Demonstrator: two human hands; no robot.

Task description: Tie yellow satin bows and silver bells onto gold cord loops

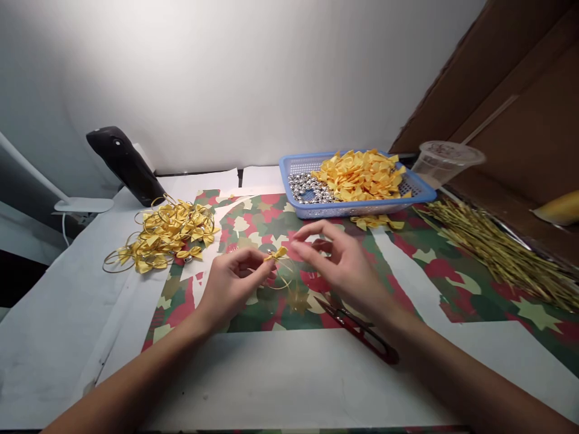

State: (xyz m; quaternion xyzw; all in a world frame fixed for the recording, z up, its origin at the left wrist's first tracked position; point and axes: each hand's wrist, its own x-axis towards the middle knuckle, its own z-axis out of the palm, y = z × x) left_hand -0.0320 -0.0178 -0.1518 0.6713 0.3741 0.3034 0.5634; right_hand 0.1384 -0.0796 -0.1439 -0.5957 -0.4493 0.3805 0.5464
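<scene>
On camouflage-print paper (266,226), left hand (230,286) pinching a yellow ribbon bow (277,254), right hand (337,265) half-open just beside.

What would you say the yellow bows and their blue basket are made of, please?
The yellow bows look like satin ribbon, smooth with a soft sheen. The blue basket seems moulded plastic, slightly glossy, its wall a fine mesh.
</scene>
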